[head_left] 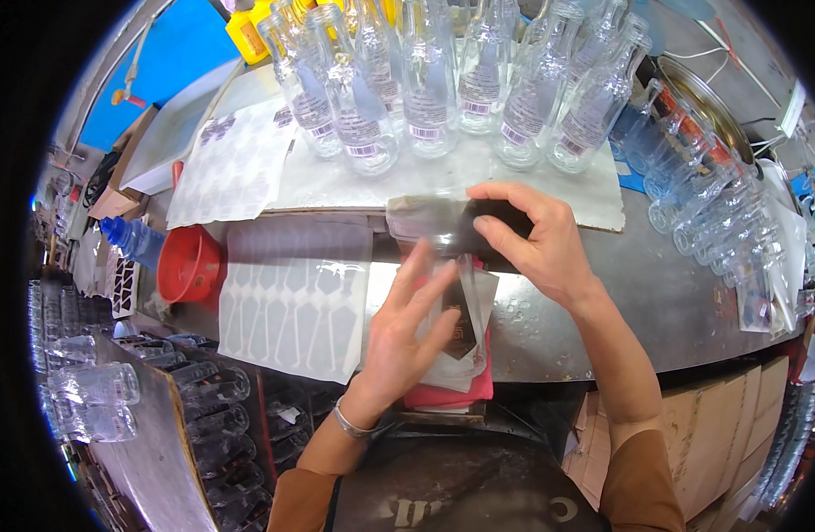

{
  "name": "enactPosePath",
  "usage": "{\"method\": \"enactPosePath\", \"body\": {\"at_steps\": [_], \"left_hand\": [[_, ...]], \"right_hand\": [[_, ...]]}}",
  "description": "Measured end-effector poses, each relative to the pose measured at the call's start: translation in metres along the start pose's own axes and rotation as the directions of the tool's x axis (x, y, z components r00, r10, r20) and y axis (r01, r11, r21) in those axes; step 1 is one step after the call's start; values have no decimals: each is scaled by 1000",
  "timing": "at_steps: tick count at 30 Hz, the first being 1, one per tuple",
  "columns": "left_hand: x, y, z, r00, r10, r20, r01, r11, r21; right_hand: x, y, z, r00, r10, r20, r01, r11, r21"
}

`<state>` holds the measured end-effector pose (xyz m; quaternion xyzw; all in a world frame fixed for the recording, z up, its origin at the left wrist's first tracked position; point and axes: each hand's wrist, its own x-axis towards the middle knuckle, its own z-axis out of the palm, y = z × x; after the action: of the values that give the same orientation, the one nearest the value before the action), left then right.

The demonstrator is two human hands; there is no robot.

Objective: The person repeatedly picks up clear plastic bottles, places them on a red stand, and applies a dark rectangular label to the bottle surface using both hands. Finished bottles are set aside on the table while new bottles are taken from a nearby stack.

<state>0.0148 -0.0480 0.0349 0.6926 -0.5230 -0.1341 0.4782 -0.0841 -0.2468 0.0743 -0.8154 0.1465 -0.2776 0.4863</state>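
A clear glass bottle [443, 232] lies on its side at the near edge of the metal worktable [656, 293]. My right hand [533, 238] grips its dark end from above. My left hand [410, 324] has its fingers spread flat against the bottle's side, pressing a dark label [463, 321] onto the glass. A red cloth [452, 395] lies under the bottle at the table's edge.
Several labelled clear bottles [430, 89] stand upright at the back. More bottles [709, 204] lie stacked at the right. A sheet of peeled label backing [292, 310] hangs at the left beside a red funnel [188, 264]. Crated bottles [212, 399] and cardboard boxes [736, 417] sit below.
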Motion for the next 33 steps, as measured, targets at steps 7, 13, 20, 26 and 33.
{"method": "enactPosePath", "body": {"at_steps": [7,13,20,26,33], "left_hand": [[-1,-1,1,1000,2,4,-2,1000,-2],[-1,0,1,1000,-11,9,11,1000,0],[1,-1,2,997,-73,-35,70,993,-95],[34,-17,-1,846,-531,47,489,737,-467],[53,-13,4,810,-583,59,556,733,-393]], "right_hand": [[11,-11,3,994,-85,64,89,994,-66],[15,-18,6,962,-213,169,250,939,-238],[13,-14,-2,988,-95,-125,89,995,-47],[-31,27,-1,933,334,131,-347,933,92],[-35,19,21,897,413,158,-434,891,132]]}}
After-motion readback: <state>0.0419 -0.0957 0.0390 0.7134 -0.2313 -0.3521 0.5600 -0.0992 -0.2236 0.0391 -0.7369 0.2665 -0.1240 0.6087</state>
